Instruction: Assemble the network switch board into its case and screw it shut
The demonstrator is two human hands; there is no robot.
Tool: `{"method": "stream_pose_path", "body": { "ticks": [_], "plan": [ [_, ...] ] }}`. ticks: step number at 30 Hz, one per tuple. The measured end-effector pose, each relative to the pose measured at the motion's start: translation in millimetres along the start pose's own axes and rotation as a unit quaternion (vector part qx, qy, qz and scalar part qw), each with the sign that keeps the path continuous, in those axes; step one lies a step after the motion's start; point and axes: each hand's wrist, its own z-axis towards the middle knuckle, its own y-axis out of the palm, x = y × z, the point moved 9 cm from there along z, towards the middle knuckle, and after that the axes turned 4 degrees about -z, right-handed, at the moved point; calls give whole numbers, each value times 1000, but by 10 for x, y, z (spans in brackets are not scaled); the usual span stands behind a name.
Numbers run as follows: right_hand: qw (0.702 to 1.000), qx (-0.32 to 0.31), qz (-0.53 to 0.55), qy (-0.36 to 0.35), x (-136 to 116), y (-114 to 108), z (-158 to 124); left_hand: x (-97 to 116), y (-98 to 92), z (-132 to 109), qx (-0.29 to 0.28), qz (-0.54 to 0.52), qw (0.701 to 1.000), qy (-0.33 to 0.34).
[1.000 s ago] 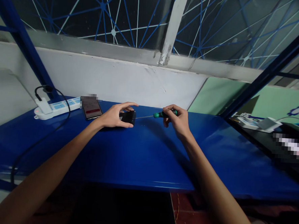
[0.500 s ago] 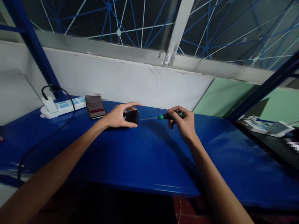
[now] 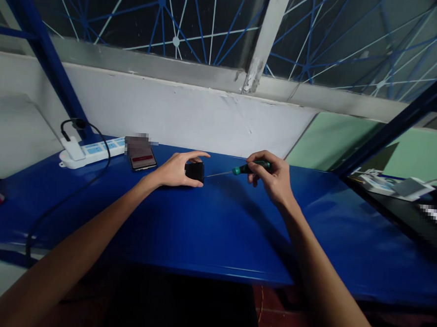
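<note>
My left hand (image 3: 176,170) grips a small black device (image 3: 195,172) that rests on the blue table (image 3: 207,222) near its far edge. My right hand (image 3: 273,179) is closed around the green and black handle of a screwdriver (image 3: 245,169). Its thin metal shaft points left, with the tip at the right side of the black device. Both forearms stretch out over the table.
A phone (image 3: 142,156) with a lit screen lies left of the device. A white power strip (image 3: 89,151) with a plugged black cable sits at the far left. A blue steel post rises behind it. White boxes (image 3: 395,185) lie on a dark surface at right.
The view has shifted slightly. Both hands stay in the same grips, with the screwdriver tip kept at the device.
</note>
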Motion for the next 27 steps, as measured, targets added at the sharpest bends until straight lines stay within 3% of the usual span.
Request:
{"method": "stream_pose_path", "body": {
  "ticks": [4, 8, 11, 13, 15, 21, 27],
  "plan": [
    [999, -19, 23, 28, 78, 2, 28, 6, 17, 2, 0, 8, 1000, 1],
    [994, -50, 47, 88, 313, 40, 43, -35, 86, 4, -12, 23, 1000, -6],
    [977, -123, 27, 172, 597, 202, -24, -85, 179, 5, -29, 38, 999, -14],
    [950, -221, 3, 221, 752, 399, -135, -116, 229, 6, -35, 47, 998, -18],
    [944, -252, 17, 213, 771, 488, -170, -130, 262, 8, -39, 52, 998, -17],
    [972, -139, 42, 183, 777, 241, -37, -124, 319, 6, -59, 57, 997, -12],
    [978, -129, 15, 160, 751, 228, -5, -138, 248, 15, -49, 75, 996, -8]
  ]
}}
